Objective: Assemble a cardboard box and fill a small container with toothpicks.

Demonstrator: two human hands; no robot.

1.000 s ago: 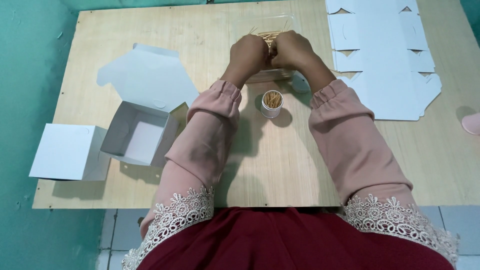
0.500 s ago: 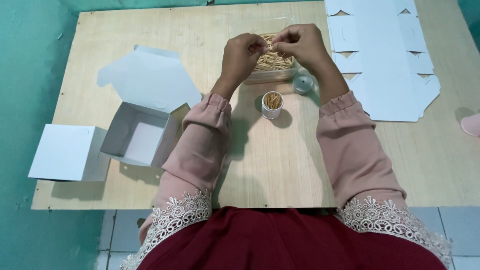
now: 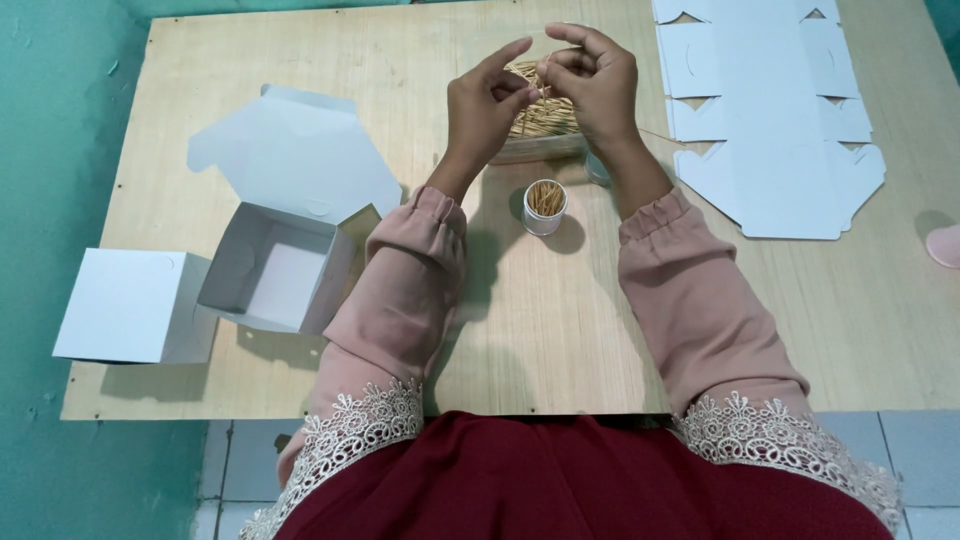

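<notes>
My two hands are raised over the far middle of the wooden table (image 3: 560, 330). My left hand (image 3: 485, 105) and right hand (image 3: 595, 80) meet at the fingertips and pinch a few thin toothpicks (image 3: 543, 90) between them. Under them lies one clear tray of toothpicks (image 3: 545, 125). Nearer stands one small round jar (image 3: 545, 207), filled. At left are two white cardboard boxes: one open box (image 3: 275, 270), one closed box (image 3: 130, 305). Flat cardboard sheets (image 3: 770, 110) lie at far right.
</notes>
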